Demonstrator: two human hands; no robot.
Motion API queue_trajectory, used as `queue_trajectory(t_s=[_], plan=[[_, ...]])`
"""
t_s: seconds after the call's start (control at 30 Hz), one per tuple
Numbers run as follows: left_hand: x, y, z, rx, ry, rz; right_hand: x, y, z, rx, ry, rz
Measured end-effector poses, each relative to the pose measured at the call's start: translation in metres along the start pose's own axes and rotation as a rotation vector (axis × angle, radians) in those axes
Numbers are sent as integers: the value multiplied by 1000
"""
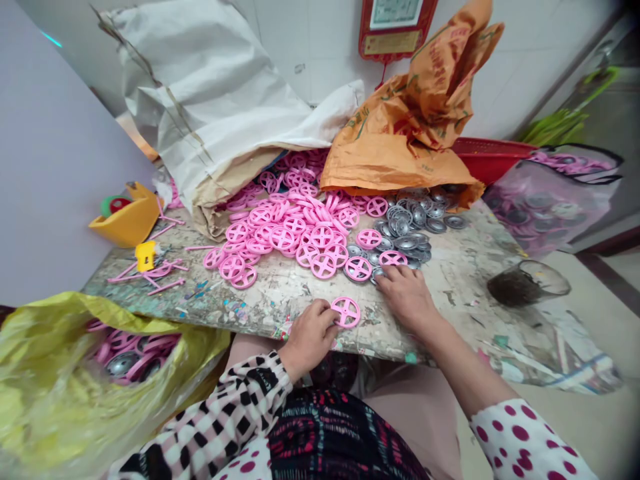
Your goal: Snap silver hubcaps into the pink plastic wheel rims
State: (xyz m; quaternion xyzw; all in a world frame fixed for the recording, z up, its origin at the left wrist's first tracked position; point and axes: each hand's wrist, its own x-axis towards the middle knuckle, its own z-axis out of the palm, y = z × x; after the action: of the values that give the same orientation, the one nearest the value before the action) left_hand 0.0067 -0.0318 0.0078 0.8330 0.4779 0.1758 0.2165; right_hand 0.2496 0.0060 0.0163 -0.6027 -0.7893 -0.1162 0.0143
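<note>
Pink heap (295,227), across the bench (455,327); left hand (311,335), fingers closed on the left rim of one pink wheel (346,312) near the bench's front edge, a hold that suitably leaves spokes and hub clear. Right hand (409,299), fingers bent at the near edge of the grey discs (403,223), whether gripping one cannot be told; a single disc is best taken by its edge, neighbours undisturbed.

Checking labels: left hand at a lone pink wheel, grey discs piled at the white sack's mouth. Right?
Wrong sack: the head view shows the grey discs piled at the mouth of the orange sack. The left hand is at a lone pink wheel.
</note>
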Motion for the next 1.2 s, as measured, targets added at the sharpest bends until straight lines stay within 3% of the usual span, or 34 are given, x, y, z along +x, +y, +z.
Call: queue_trajectory(t_s=[0.13,0.27,0.37,0.43,0.5,0.57,0.67,0.77,0.83,0.97,1.1,1.2], plan=[[-1,-3,2,-69,19,-6,1,4,-1,153,148,56],[1,-4,1,-364,183,-27,-9,-13,-10,526,364,240],[8,3,-3,-755,242,-202,-19,-40,-19,875,408,363],[13,11,-7,-1110,186,-385,-23,-61,-25,1019,415,399],[15,19,-10,-1438,102,-543,-25,-80,-28,1021,426,375],[15,25,-11,-1633,49,-616,-27,-94,-29,932,440,332],[11,30,-12,-1665,48,-599,-31,-103,-29,820,467,292],[8,31,-15,-1629,28,-596,-35,-101,-31,861,481,303],[7,31,-17,-1640,7,-592,-38,-95,-33,976,392,304],[7,31,-14,-1596,19,-576,-41,-90,-35,1253,91,277],[6,28,-6,-1482,83,-576,-43,-96,-23,1335,91,383],[5,25,-6,-1381,38,-566,-45,-98,-14,1392,89,414]])
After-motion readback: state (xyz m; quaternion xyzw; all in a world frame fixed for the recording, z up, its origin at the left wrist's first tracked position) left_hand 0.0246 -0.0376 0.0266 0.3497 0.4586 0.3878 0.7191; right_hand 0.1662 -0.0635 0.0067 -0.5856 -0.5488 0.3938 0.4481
